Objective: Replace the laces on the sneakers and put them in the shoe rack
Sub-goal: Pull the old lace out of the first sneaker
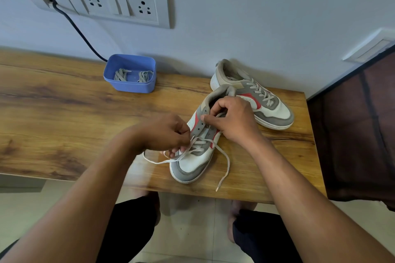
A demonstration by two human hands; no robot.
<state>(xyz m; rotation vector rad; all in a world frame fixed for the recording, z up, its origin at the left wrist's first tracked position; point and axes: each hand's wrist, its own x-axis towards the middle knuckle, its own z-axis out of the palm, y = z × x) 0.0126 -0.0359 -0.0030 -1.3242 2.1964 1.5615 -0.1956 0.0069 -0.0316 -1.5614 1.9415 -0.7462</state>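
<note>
Head view, as I read it from my station. The near sneaker (192, 161) lies on the wooden worktop (64, 113), toe toward the front edge and heel toward the wall. It is only partly laced: the upper eyelets stand bare.

The left grip (164, 132) sits at the sneaker's left side by the lower eyelets. Its fingers are curled and pinch the white lace (229, 163). One run of that lace loops out leftward over the worktop. The other end trails off the sneaker's right side to a tip near the front edge.

The right grip (230, 121) is over the sneaker's throat, thumb against the upper eyelet row and fingers curled in round the opening, so it is clamped on the shoe. I cannot tell whether it also holds lace.

The far sneaker (275, 113), fully laced, lies just behind the right grip, touching the near one at the heel.

A blue box (130, 88) holding bundled grey laces (123, 75) stands by the wall, well apart from both grips.
</note>
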